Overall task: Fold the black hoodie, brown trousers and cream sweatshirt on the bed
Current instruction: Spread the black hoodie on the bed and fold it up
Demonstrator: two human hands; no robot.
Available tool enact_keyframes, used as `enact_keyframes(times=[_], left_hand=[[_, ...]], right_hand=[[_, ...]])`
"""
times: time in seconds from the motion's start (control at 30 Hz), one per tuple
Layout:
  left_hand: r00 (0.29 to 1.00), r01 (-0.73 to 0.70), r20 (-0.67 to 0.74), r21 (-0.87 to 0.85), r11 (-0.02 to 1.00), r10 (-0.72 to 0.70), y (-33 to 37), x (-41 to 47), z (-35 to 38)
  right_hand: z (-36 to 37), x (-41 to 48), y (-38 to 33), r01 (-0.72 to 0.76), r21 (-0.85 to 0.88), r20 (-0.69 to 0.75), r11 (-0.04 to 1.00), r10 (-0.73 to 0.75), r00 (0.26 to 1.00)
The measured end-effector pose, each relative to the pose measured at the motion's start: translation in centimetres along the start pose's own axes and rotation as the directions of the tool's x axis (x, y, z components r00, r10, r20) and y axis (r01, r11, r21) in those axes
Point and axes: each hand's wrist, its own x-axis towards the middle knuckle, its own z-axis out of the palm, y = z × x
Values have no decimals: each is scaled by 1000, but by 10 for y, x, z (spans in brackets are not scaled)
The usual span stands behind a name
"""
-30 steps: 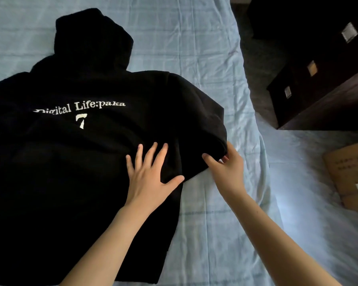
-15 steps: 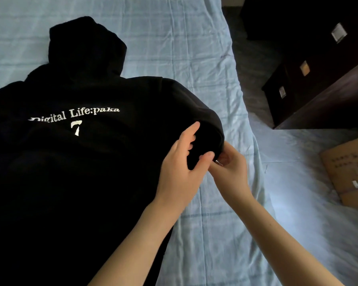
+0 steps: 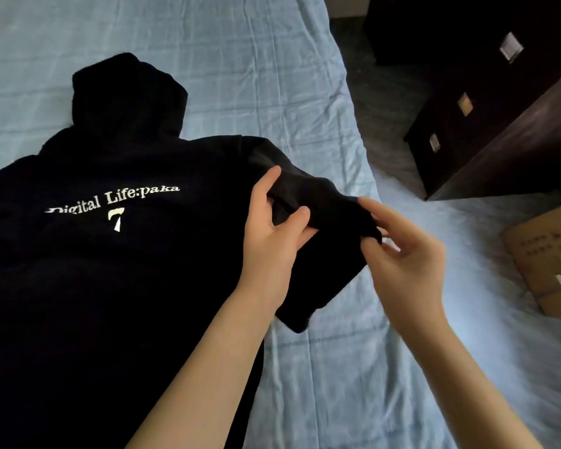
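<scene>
Across the blue bed (image 3: 272, 76), toward 9 o'clock: one black hoodie (image 3: 127, 286), back up, hood pointing to 12. Its sleeve (image 3: 324, 205) at 3 o'clock was raised; left hand (image 3: 272, 234) gripped it between thumb and fingers, right hand (image 3: 405, 260) pinched its end. Cardboard box (image 3: 544, 257) lay farther toward 3.

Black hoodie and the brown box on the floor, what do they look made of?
Black hoodie: thick matte knit, probably cotton fleece; it bunches in soft folds where the left hand grips the sleeve. Cardboard box: dull brown cardboard, judging by its flat panels and printing.
</scene>
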Motion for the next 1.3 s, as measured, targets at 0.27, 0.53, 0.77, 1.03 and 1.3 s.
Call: enact_keyframes(times=[0.27,0.53,0.77,1.03,1.3], left_hand=[[918,391,-62,-12,920,-391,-49,-8,53],[936,-293,246,940,172,250,-51,-54,-74],[995,-53,24,950,-308,-96,-58,-75,-186],[954,-275,263,959,-70,-144,-40,-122,-217],[923,-353,332,931,-89,-196,-31,-201,-259]], right_hand=[[-72,37,22,340,-621,205,706,-272,940],[-1,-53,73,43,-429,377,902,136,916],[113,-119,61,-209,-299,393,931,320,862],[116,-191,55,-257,-346,327,902,373,869],[109,-234,23,-323,-202,433,925,380,817]])
